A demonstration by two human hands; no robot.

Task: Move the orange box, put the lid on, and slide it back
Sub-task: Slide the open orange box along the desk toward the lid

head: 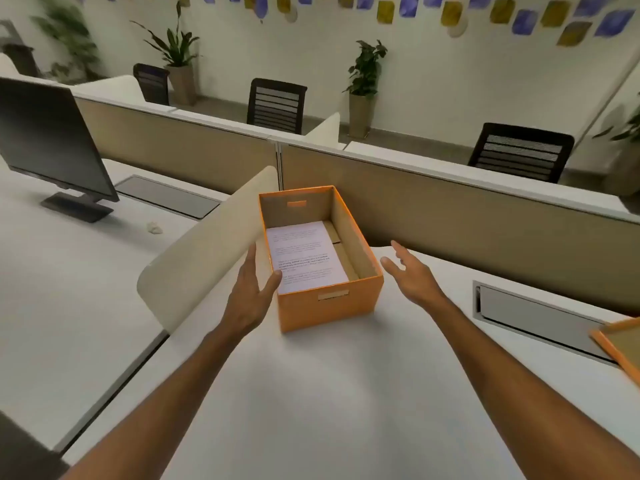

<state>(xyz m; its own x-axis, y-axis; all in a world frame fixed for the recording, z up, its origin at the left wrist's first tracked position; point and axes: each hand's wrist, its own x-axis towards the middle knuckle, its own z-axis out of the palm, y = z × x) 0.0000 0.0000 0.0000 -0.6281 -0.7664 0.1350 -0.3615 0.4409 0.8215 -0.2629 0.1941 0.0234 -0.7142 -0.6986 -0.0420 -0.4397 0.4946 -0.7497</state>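
Orange box point(329, 306), lidless with printed paper point(304, 258) inside, is being flanked on the white desk point(311, 393) by the left hand point(251, 292), fingers apart touching its left wall, and the right hand point(412, 275), spread just beside it. Lid point(620, 344) is lying far right.

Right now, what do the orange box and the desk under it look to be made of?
Orange box: likely cardboard with a smooth orange paper skin; the inside walls are bare brown board, and handle slots are cut in the ends. Desk: a matte white top, probably laminate, though the core is not visible.
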